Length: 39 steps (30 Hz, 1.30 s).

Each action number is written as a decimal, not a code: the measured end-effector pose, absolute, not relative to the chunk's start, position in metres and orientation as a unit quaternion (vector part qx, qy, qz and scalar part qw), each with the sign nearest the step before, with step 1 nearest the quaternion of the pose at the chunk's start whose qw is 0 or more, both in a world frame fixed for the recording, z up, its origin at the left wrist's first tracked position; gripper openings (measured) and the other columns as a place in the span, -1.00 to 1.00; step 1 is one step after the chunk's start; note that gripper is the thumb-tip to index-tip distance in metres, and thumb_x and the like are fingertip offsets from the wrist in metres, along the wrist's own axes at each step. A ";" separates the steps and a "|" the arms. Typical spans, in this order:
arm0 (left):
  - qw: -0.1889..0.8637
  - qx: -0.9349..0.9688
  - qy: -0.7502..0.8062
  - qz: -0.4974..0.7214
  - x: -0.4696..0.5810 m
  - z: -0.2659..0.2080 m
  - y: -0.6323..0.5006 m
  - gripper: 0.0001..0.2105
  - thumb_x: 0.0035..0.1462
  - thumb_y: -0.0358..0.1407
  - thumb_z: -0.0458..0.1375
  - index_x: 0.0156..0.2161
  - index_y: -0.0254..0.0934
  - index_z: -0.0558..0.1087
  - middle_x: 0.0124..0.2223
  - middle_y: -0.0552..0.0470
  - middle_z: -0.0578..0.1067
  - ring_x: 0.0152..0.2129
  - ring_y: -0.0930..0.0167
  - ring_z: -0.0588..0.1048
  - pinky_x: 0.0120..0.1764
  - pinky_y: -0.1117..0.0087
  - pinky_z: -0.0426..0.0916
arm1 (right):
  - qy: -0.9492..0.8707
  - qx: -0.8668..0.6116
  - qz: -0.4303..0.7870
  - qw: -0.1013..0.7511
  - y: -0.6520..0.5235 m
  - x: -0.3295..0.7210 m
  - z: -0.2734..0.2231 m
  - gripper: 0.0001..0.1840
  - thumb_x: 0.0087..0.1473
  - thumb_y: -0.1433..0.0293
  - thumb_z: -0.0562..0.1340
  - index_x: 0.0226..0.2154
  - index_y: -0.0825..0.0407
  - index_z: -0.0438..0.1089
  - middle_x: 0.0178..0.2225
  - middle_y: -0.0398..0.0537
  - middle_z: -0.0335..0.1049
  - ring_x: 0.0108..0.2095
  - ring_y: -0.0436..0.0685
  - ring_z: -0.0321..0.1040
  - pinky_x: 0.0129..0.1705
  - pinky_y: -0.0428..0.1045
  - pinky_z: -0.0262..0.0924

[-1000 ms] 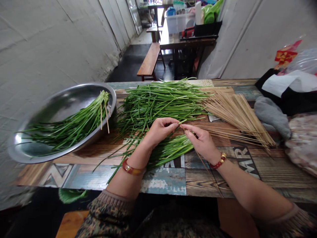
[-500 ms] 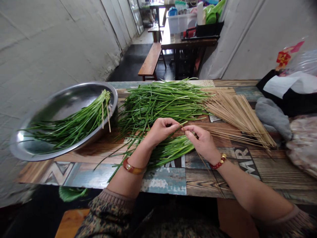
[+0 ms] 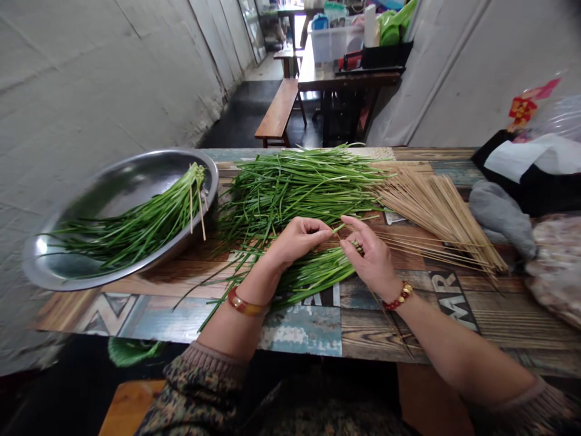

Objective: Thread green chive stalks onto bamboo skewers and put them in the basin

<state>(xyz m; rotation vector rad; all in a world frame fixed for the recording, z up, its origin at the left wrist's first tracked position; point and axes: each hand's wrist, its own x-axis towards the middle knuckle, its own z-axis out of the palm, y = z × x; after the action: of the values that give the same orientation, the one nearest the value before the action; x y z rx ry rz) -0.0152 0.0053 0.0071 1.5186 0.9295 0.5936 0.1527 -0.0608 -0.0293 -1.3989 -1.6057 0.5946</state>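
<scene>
My left hand pinches the pale end of a garlic chive between thumb and fingers. Facing it, my right hand has its index finger lifted away from the thumb, while its remaining fingers are curled over thin bamboo skewers that slant out below the palm toward the table's front edge. The skewers' upper tip is close to the chive end; whether it pierces it I cannot tell. Below both hands lies a bunch of chives, its cut ends partly hidden by my right hand. A bigger chive pile lies just beyond.
A steel basin at the left holds skewered chives. Loose bamboo skewers fan out at the right, near a grey plastic bag and a bag of pale pieces. Behind stand a wooden bench and another table.
My right index finger has lifted and opened away from the thumb. My left hand keeps its pinch on the chive, and the view has shifted slightly.
</scene>
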 end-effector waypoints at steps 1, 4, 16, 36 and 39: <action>0.591 0.655 0.396 0.253 -0.015 0.006 0.006 -0.75 0.00 -0.19 0.18 -0.45 -0.41 0.50 -0.61 0.13 0.35 -0.68 0.60 0.17 -0.58 0.54 0.04 | -0.650 -0.565 0.241 0.447 -0.061 0.153 -0.029 -0.55 0.15 0.33 0.11 0.11 -0.03 0.21 -0.48 -0.18 0.36 -0.46 0.05 0.30 -0.29 -0.03 0.21; 0.594 0.665 0.379 0.247 -0.015 0.002 0.006 -0.74 0.00 -0.19 0.19 -0.44 -0.41 0.51 -0.58 0.11 0.37 -0.65 0.59 0.21 -0.56 0.53 0.06 | -0.646 -0.565 0.245 0.451 -0.060 0.153 -0.030 -0.62 0.14 0.33 0.12 0.03 -0.01 0.25 -0.47 -0.19 0.36 -0.47 0.03 0.30 -0.32 -0.05 0.19; 0.513 0.775 0.303 0.208 -0.016 -0.003 0.008 -0.78 0.12 -0.31 0.09 -0.34 -0.40 0.54 -0.35 -0.05 0.58 -0.42 0.43 0.48 -0.30 0.46 0.34 | -0.639 -0.575 0.242 0.450 -0.058 0.155 -0.035 -0.87 0.12 0.29 0.14 -0.30 0.01 0.29 -0.40 -0.12 0.38 -0.44 0.03 0.28 -0.34 -0.06 0.15; 0.226 0.849 0.432 0.204 -0.016 -0.023 0.016 -0.89 -0.02 -0.49 0.09 -0.43 -0.31 0.45 -0.40 0.02 0.41 -0.44 0.44 0.38 -0.39 0.45 0.23 | -0.633 -0.580 0.266 0.437 -0.055 0.158 -0.044 -0.84 0.12 0.28 0.15 -0.42 0.02 0.31 -0.48 -0.14 0.35 -0.47 0.02 0.27 -0.37 -0.07 0.16; 0.354 0.787 0.418 0.283 -0.015 -0.020 0.017 -0.95 -0.04 -0.49 0.10 -0.44 -0.33 0.38 -0.47 0.08 0.38 -0.53 0.51 0.33 -0.45 0.50 0.22 | -0.613 -0.569 0.302 0.457 -0.055 0.157 -0.045 -0.82 0.12 0.27 0.17 -0.29 0.03 0.33 -0.37 -0.07 0.43 -0.38 0.06 0.36 -0.30 -0.04 0.23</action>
<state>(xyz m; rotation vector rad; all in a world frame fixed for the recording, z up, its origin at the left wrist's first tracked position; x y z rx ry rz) -0.0154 0.0170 -0.0201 2.0351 1.0803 0.7325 0.1569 -0.0547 -0.0448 -1.4035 -1.5099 0.7442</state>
